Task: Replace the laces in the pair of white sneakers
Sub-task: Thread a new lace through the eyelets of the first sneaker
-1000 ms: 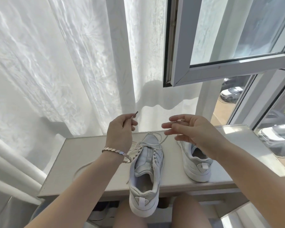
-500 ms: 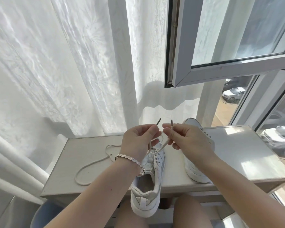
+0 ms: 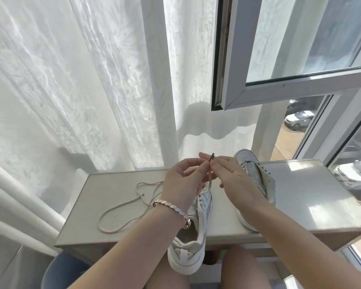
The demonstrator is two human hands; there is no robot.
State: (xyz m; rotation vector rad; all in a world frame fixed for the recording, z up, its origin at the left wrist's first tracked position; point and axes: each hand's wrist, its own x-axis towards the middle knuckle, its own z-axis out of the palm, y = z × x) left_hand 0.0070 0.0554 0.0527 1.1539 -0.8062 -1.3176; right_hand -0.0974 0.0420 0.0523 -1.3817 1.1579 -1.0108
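Pale tabletop before a sheer white curtain, with an open window sash above and to the right of the grip. The lace is pinched near its dark-tipped ends between thumb and forefinger of the left hand and of the right hand, the two pinches being brought together so that the fingertips meet and the tips project just above them. From the grip the lace is seen to run down to the near sneaker, which is placed directly below, its heel overhanging the table's near edge. The second sneaker is set just right of the grip, partly hidden by the right hand. A loose lace is laid in loops well to the left. A bracelet is worn on the left wrist.
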